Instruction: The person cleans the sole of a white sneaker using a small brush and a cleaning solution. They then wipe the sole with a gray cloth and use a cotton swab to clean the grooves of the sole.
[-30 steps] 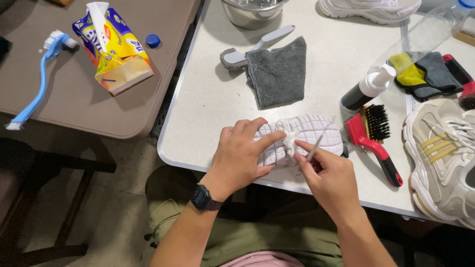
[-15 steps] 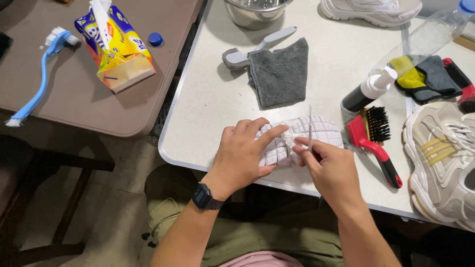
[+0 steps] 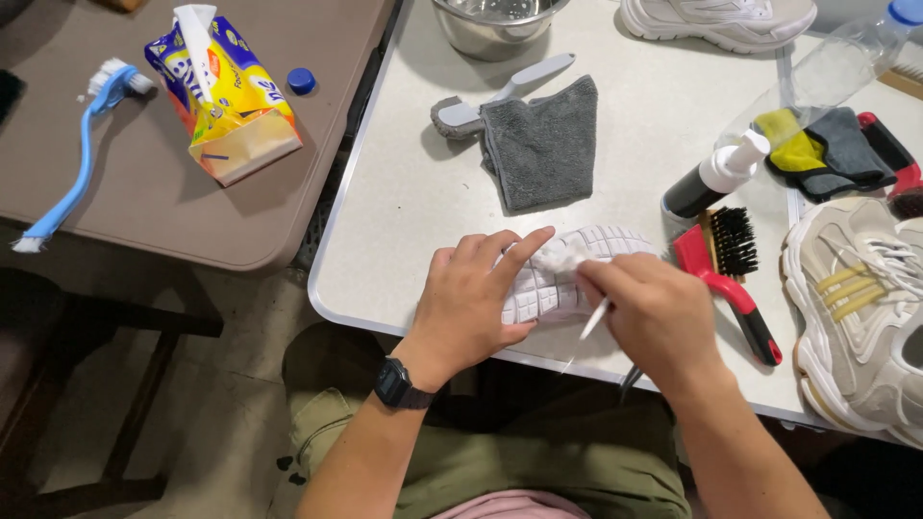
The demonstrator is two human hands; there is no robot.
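Sole upward, the white shoe [image 3: 558, 279] lies at the near edge of the white desk [image 3: 404, 231]. Your left hand [image 3: 471, 303] grips it, fingers curled over the sole. Your right hand [image 3: 654, 312], just right of the shoe, pinches a thin white stick [image 3: 594, 319]. A red-handled brush [image 3: 726, 279] lies right of the shoe, a grey cloth [image 3: 538, 144] beyond it.
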